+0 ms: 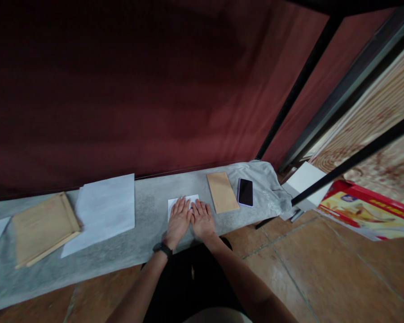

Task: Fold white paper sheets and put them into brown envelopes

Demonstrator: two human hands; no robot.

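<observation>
White folded rectangular paper (171,204) lies flat on the long grey cloth-covered table (148,211), under both bare hands — left hand (179,220) and right hand (202,219) side by side, palms down, fingers extended and nearly flat, pressing on it, neither gripping anything. Tan paper envelope (222,192) just beside it on the person's right, then a dark-screened phone with a pale purple edge (245,192) — large white paper sheets (107,206) and a stack of brown envelopes (47,224) off to the left.
</observation>
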